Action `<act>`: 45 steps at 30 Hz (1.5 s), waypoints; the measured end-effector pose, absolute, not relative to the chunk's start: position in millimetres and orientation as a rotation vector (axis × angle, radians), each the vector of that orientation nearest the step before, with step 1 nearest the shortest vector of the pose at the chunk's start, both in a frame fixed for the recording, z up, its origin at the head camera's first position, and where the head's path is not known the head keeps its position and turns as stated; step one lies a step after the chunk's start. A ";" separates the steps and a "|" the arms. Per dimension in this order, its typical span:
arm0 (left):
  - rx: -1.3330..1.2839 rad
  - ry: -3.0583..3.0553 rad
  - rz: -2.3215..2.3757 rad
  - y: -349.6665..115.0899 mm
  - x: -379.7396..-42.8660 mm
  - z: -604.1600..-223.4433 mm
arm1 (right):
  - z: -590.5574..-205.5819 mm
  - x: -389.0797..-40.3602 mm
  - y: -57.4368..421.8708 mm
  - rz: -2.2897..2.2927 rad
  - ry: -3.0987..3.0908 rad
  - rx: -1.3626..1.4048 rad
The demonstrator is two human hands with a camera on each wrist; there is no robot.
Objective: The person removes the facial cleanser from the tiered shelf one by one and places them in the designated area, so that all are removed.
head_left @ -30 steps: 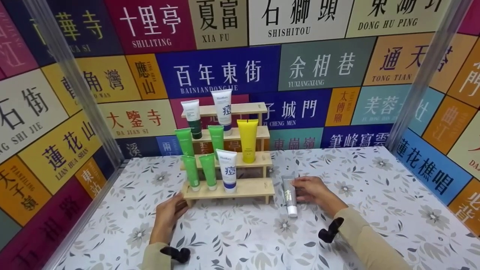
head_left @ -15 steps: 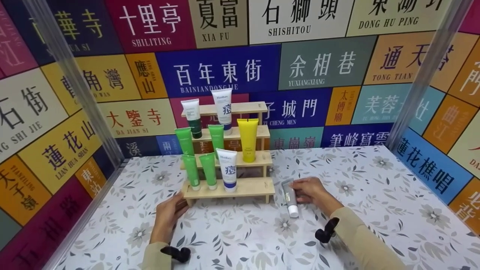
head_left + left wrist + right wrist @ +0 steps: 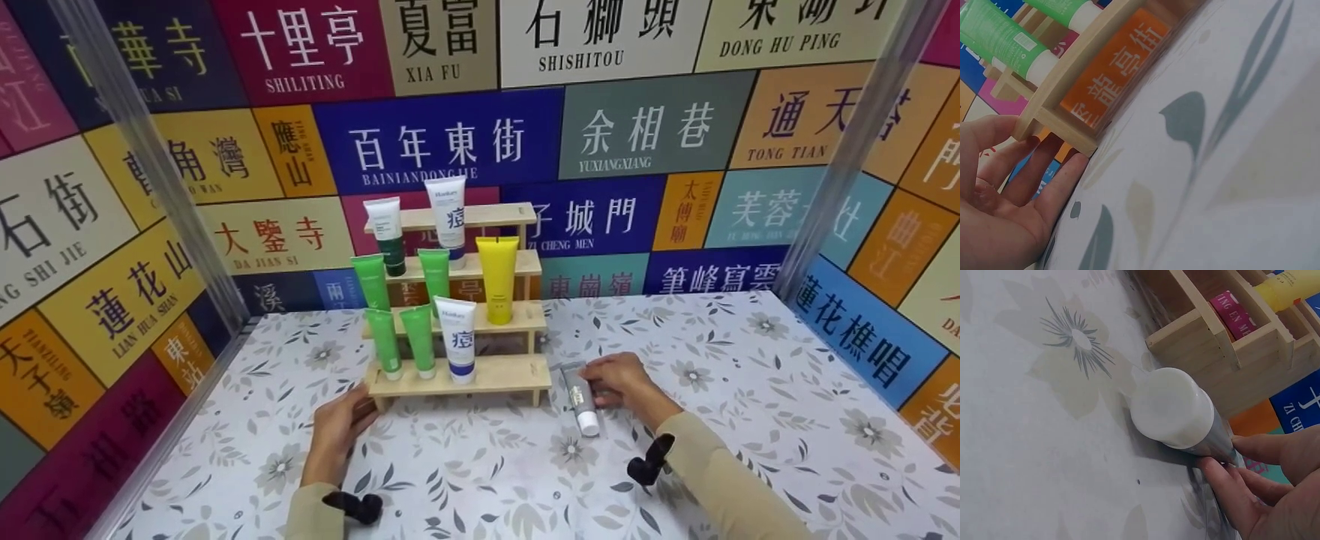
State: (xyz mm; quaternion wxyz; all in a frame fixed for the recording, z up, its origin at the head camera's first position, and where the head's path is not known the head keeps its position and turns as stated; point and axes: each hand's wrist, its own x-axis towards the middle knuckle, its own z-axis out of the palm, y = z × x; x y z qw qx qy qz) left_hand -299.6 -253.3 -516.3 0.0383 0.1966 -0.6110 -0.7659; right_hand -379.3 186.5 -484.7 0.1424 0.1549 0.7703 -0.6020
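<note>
My left hand (image 3: 339, 427) grips the front left corner of a stepped wooden display rack (image 3: 517, 371); the left wrist view shows its fingers around the end of the bottom shelf (image 3: 1067, 132). To the right of the rack, my right hand (image 3: 621, 381) pinches the side of a grey squeeze tube (image 3: 576, 390) between thumb and fingers. The tube lies low on the table, its white cap (image 3: 1171, 408) toward me. On the rack's front step stand two green tubes (image 3: 418, 341) and a white and blue tube (image 3: 459, 341).
Higher steps hold a yellow tube (image 3: 496, 281), more green tubes (image 3: 370, 281), a white and dark green tube (image 3: 387, 236) and a tall white tube (image 3: 448, 217). The floral tablecloth (image 3: 465, 480) covers the table. Walls of coloured sign panels (image 3: 442, 142) enclose it behind and at the sides.
The grey tube's far end has come down toward the table and its cap has shifted slightly right. My right hand moved slightly with it; my left hand stays at the rack.
</note>
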 end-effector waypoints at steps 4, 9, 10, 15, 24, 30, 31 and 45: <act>0.579 -1.857 -2.347 -252.6 -298.8 -516.5 | -483.3 -378.1 185.6 -1.746 2.240 0.441; 0.570 -1.874 -2.336 -252.6 -298.0 -517.2 | -481.7 -378.8 185.1 -1.739 2.252 0.433; 0.571 -1.871 -2.335 -252.7 -298.1 -517.2 | -480.4 -379.3 185.0 -1.732 2.255 0.430; 0.556 -1.821 -2.355 -253.2 -300.2 -517.7 | -463.8 -382.3 183.4 -1.663 2.334 0.402; 0.569 -1.821 -2.365 -253.4 -299.5 -515.4 | -392.8 -393.8 175.1 -1.642 2.498 0.201; 0.596 -1.824 -2.365 -254.2 -298.9 -515.2 | -348.1 -406.7 168.2 -1.641 2.507 0.043; 0.600 -1.820 -2.365 -254.1 -299.1 -515.6 | -342.4 -408.7 166.6 -1.641 2.513 0.029; 0.640 -1.845 -2.342 -253.1 -299.7 -518.6 | -294.9 -432.6 115.7 -1.781 2.558 -0.126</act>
